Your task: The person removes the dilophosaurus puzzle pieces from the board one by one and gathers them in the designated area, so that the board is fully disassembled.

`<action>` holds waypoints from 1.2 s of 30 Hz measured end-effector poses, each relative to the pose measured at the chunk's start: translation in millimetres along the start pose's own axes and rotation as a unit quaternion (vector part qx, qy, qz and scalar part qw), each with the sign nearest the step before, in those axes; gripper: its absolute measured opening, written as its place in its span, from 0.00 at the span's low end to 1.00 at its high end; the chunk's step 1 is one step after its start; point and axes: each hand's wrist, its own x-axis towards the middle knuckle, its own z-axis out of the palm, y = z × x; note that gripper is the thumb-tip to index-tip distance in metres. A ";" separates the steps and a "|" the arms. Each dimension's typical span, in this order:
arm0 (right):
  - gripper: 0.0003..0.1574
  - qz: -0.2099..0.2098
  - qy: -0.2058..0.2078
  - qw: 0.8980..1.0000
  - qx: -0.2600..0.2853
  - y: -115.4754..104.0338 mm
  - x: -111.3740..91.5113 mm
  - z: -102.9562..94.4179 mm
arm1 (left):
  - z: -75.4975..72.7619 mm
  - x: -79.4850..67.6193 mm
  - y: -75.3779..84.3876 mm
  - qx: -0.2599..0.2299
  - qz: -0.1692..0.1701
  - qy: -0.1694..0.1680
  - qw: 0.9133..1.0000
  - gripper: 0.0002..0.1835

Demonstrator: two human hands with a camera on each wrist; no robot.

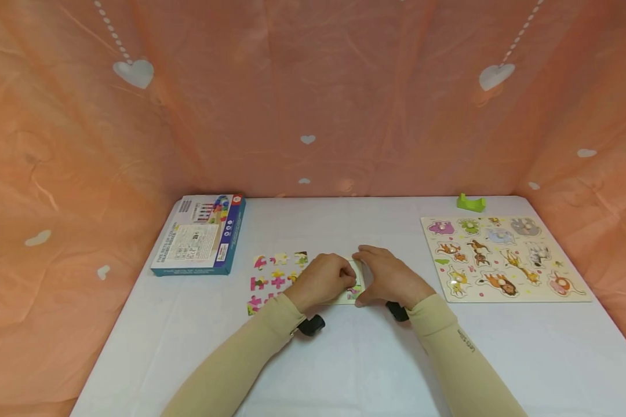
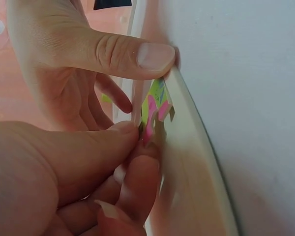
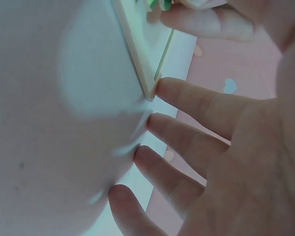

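A shallow cream puzzle tray [image 1: 340, 300] lies flat on the white table, partly covered by both hands. My left hand [image 1: 320, 281] is over it, thumb and index finger pinching a small jigsaw piece [image 2: 148, 123] with pink and green on it; the fingertips hide part of its outline. At the tray's right end is my right hand [image 1: 388, 278], its fingers spread. Its thumb [image 2: 155, 56] presses on the tray's near rim, while the index finger [image 3: 187, 96] touches the far corner. Its other fingertips rest on the table beyond.
Several loose pink and yellow jigsaw pieces [image 1: 278, 282] lie in rows left of the tray. Farther left is a blue and white box [image 1: 193, 237]. A wooden animal puzzle board [image 1: 501, 260] lies at the right, with a green plastic piece [image 1: 471, 202] behind it.
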 end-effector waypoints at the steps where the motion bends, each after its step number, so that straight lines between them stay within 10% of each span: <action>1: 0.62 -0.001 0.000 1.000 -0.001 0.2 0.0 -0.1 | 0.0 0.1 -0.1 -0.001 0.000 0.000 1.000 0.05; 21: 0.62 0.001 0.000 1.000 -0.011 0.1 2.3 0.0 | -14.4 -3.3 -8.9 -0.039 -0.026 0.009 0.999 0.08; 36: 0.63 0.001 -0.001 1.000 -0.031 1.8 1.2 -1.3 | -54.2 -55.9 -51.7 -0.024 -0.090 0.032 0.995 0.06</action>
